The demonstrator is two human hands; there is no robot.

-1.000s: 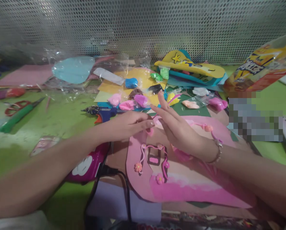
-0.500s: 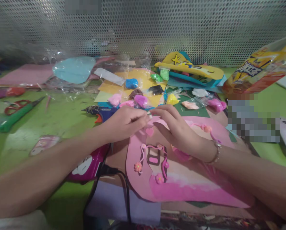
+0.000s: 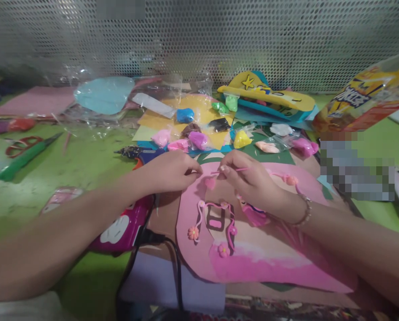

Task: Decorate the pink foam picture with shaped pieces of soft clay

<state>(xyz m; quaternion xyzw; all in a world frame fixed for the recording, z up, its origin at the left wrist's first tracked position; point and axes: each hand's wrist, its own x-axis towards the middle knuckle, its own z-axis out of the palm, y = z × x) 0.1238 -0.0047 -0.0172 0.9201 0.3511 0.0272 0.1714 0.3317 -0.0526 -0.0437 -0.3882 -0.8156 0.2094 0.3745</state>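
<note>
A large pink cutout sheet (image 3: 193,256) lies in front of me, decorated with wavy pink strands, small flowers (image 3: 223,249) and a pink heart (image 3: 209,183). My right hand (image 3: 253,183), with a beaded bracelet on its wrist, is over the upper part of the sheet. Its fingers pinch a thin pink stick (image 3: 240,169) that points left. My left hand (image 3: 174,171) is at the sheet's upper left edge, fingers curled and thumb close to them. Whatever they may hold is too small to tell. A gap separates the two hands.
Small bags of coloured clay (image 3: 199,139) lie beyond the sheet. A glue gun (image 3: 149,154) is beside my left hand, with a magenta case (image 3: 119,234) below. Scissors (image 3: 23,146) and a green cutter (image 3: 18,165) lie left. A snack bag (image 3: 356,100) stands right, before a perforated metal panel (image 3: 199,40).
My hands have moved apart from nearly touching. The right hand has turned its fingers inward, and the pink stick now shows in them. The left hand has drawn slightly left.
</note>
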